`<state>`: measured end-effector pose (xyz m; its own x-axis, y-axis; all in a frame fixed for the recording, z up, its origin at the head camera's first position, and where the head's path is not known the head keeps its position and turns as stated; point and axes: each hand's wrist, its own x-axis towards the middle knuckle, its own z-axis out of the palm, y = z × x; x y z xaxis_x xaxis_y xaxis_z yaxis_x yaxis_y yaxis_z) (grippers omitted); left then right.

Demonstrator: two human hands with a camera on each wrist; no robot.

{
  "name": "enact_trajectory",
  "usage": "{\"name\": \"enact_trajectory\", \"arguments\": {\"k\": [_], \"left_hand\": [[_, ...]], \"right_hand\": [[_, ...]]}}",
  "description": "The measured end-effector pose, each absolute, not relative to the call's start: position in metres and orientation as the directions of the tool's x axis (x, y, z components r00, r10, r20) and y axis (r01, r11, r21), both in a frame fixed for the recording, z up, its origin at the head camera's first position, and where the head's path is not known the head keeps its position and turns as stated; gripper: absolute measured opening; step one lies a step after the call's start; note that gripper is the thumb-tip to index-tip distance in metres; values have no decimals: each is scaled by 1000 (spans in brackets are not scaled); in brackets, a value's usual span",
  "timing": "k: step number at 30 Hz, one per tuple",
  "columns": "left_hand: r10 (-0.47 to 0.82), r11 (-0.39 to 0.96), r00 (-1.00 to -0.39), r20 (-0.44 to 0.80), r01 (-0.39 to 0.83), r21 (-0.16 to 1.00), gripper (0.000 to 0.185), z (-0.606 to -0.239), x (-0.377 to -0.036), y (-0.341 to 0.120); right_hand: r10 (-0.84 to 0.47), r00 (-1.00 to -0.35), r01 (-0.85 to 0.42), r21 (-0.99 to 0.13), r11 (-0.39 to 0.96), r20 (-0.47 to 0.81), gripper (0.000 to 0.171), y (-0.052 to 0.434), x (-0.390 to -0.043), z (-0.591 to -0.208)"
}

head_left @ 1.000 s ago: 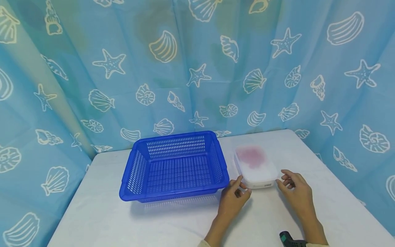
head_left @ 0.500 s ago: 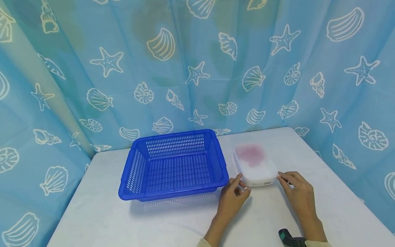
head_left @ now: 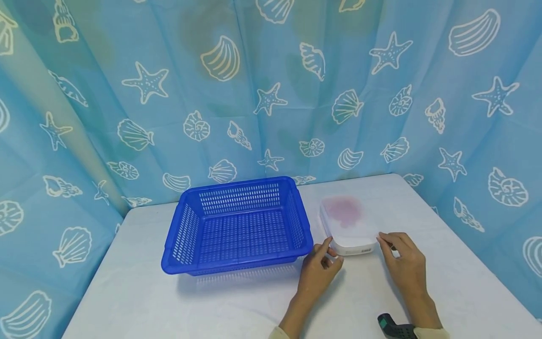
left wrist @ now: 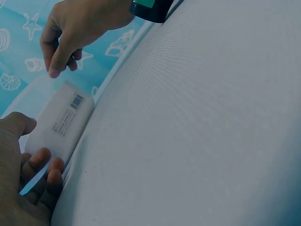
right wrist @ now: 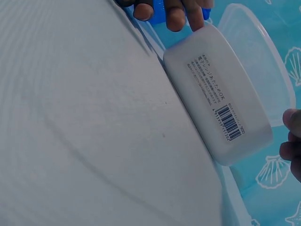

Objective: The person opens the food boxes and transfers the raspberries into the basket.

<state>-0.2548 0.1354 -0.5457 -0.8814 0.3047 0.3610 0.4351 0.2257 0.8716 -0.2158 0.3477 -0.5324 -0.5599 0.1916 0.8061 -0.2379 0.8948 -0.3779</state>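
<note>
A white food container (head_left: 360, 251) with rounded corners and a barcode label sits on the table. Its translucent lid (right wrist: 256, 61) stands raised from the front rim in the right wrist view. A pinkish-red patch shows through the lid from above. My right hand (head_left: 406, 263) pinches the lid's front right corner between thumb and fingertips. At the container's front left corner, my left hand (head_left: 315, 275) rests its fingertips against the side, its thumb apart from the fingers. What makes the red patch is hidden under the cloudy lid.
A blue plastic basket (head_left: 237, 263) with slotted walls stands just left of the container, close to my left hand. A black device with a green mark (head_left: 394, 327) sits at my right wrist. A blue shell-patterned curtain (head_left: 271, 132) hangs behind the white table (head_left: 237, 306).
My right hand has come in to the container's right corner, closed finger and thumb on the lid, and shifted slightly left. My left hand has stayed at the left corner.
</note>
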Motion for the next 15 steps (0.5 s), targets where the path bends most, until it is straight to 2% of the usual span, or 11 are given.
{"name": "enact_trajectory", "arguments": {"k": [6,15], "left_hand": [[314,244,-884,346,428,870,51,-545,-255,135],[339,276,-911,237,337,900,54,-543,-253,134]], "right_hand": [[213,-553,-222,-389,894,805,23,345,-217,-533],[275,-546,-162,-422,892,791,15,345,-217,-534]]}}
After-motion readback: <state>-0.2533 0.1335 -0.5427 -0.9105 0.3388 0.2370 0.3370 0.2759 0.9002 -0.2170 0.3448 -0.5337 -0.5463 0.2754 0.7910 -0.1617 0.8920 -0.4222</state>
